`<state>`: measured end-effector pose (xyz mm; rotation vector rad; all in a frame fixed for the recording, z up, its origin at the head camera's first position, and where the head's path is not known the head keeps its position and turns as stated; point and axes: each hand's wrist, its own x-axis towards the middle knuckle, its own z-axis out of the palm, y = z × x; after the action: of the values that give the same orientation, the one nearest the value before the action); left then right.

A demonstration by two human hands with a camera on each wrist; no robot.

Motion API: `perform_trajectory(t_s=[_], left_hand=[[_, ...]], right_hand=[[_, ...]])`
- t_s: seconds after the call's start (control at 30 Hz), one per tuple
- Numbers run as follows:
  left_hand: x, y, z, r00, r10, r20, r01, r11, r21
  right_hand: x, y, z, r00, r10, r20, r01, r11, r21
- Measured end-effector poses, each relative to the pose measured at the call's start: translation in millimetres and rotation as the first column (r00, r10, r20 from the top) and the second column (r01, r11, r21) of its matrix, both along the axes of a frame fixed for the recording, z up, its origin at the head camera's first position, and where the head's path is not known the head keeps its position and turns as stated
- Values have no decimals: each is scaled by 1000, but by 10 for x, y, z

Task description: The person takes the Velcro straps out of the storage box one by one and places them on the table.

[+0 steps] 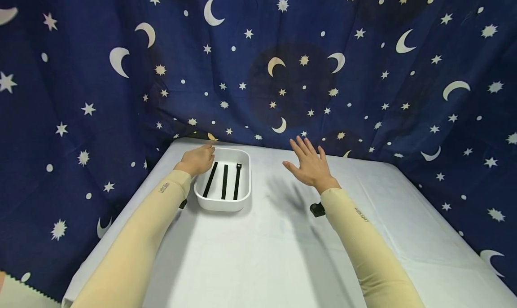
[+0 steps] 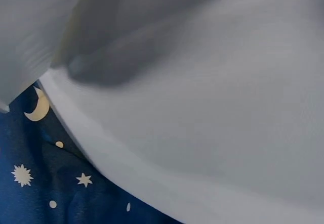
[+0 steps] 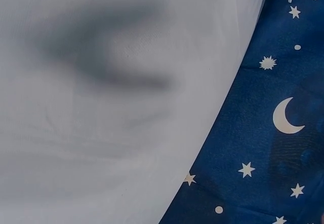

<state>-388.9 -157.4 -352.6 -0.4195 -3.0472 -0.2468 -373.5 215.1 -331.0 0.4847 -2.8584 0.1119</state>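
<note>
In the head view, my left hand (image 1: 197, 160) is at the left side of a white rectangular tray (image 1: 221, 204), covering part of its rim. Its fingers look loosely bent and point right; nothing shows in them, and whether they touch the rim is hidden. Inside the tray lie three black straps: a left one (image 1: 210, 179), a middle one (image 1: 225, 182) and a right one (image 1: 237, 182) with a loop-like end. To the right, my right hand (image 1: 311, 166) is raised above the table, fingers spread and holding nothing. The wrist views show only shadows of the hands.
A white cloth (image 1: 262, 254) covers the table. Behind it and at both sides hangs a dark blue curtain (image 1: 258, 52) with moons and stars. The table's edge shows in both wrist views. Small black devices (image 1: 317, 209) sit under the wrists.
</note>
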Motion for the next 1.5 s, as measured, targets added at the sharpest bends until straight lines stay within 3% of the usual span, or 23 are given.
perform_trajectory(t_s=[0.6,1.0,1.5], left_hand=[[6,-30,-233,999,44,15,-44,998,40],[35,-31,-266,995,100,10,-100,991,89],[49,-13,-297,992,120,31,-123,979,165]], right_hand=[[-22,-106,-35,999,32,-2,-32,999,-21],[-18,-232,-58,999,52,8,-51,998,-44],[-34,-320,-83,997,78,-9,-79,995,-68]])
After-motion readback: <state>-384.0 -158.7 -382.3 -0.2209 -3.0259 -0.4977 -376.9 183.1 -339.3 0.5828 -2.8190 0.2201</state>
